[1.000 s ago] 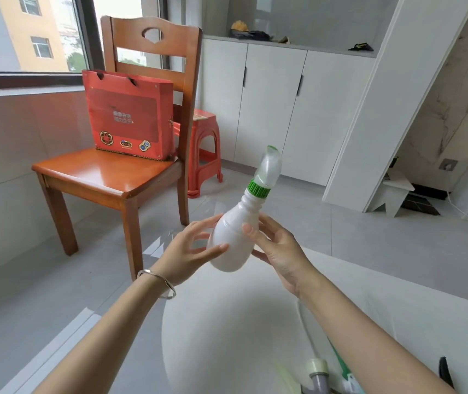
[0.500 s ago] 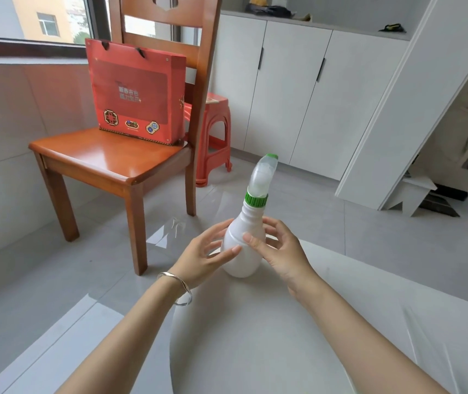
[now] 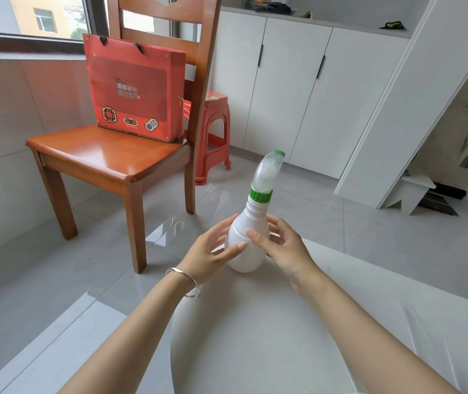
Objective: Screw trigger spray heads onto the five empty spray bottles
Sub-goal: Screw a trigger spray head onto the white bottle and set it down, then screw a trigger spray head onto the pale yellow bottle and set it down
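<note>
A white spray bottle stands upright near the far edge of the white table. A translucent trigger spray head with a green collar and green tip sits on its neck. My left hand holds the bottle's left side, with the thumb on the front and the fingers along the flank. On the right side, my right hand holds the bottle, its thumb on the front and its fingers spread behind. No other bottles or spray heads are in view.
A wooden chair with a red gift bag on its seat stands left of the table. A red plastic stool is behind it. White cabinets line the back wall. Grey tiled floor lies between.
Both hands have lowered the bottle from a tilted position in the air and stood it upright on the table's far edge. The view has also shifted closer and downward.
</note>
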`<state>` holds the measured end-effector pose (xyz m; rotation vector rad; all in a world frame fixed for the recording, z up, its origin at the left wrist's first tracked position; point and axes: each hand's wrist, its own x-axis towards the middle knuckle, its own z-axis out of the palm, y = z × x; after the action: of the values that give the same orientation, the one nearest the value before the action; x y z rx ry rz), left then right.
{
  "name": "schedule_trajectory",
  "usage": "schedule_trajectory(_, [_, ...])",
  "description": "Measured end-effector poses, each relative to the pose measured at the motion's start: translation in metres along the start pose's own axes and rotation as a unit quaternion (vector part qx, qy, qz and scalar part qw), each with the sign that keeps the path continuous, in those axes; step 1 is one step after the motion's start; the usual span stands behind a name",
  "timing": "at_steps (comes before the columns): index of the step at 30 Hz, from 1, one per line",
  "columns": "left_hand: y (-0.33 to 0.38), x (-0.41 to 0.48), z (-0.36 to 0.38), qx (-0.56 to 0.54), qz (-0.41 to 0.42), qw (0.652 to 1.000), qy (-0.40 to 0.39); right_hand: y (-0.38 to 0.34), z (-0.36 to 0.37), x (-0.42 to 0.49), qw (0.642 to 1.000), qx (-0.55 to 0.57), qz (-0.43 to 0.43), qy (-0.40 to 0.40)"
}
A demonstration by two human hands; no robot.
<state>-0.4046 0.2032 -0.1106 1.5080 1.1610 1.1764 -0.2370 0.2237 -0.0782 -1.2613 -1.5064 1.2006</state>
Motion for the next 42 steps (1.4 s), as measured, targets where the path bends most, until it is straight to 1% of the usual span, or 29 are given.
schedule_trajectory(6, [-0.001,-0.003,-0.001,0.006,-0.02,1.0,0.014,-0.007,-0.001,-0.01,1.0,-0.015,-0.014,-0.008])
schedule_trajectory(10, [0.006,-0.017,-0.002,0.028,-0.055,0.995,0.072,-0.015,-0.013,-0.021,1.0,-0.013,-0.008,0.011])
schedule_trajectory(14, [0.018,-0.041,0.0,0.066,-0.055,0.99,0.112,-0.031,-0.038,-0.045,0.999,-0.013,-0.026,0.021])
schedule_trajectory(19, [0.041,-0.07,0.014,0.076,-0.041,0.99,0.11,-0.047,-0.083,-0.089,0.998,-0.031,-0.042,0.044])
schedule_trajectory(26, [0.099,-0.089,0.082,0.074,0.005,0.995,0.06,-0.069,-0.167,-0.169,0.991,-0.063,-0.066,0.103])
schedule_trajectory(31, [0.132,-0.087,0.15,0.051,0.023,0.998,0.005,-0.068,-0.233,-0.22,0.979,-0.066,-0.084,0.172])
schedule_trajectory(35, [0.148,-0.087,0.212,0.059,0.044,0.996,-0.044,-0.062,-0.281,-0.255,0.965,-0.066,-0.088,0.239])
schedule_trajectory(38, [0.156,-0.092,0.26,0.052,0.04,0.994,-0.082,-0.058,-0.311,-0.278,0.955,-0.066,-0.094,0.273])
schedule_trajectory(42, [0.159,-0.101,0.318,0.043,0.036,0.99,-0.126,-0.05,-0.343,-0.306,0.939,-0.062,-0.123,0.315])
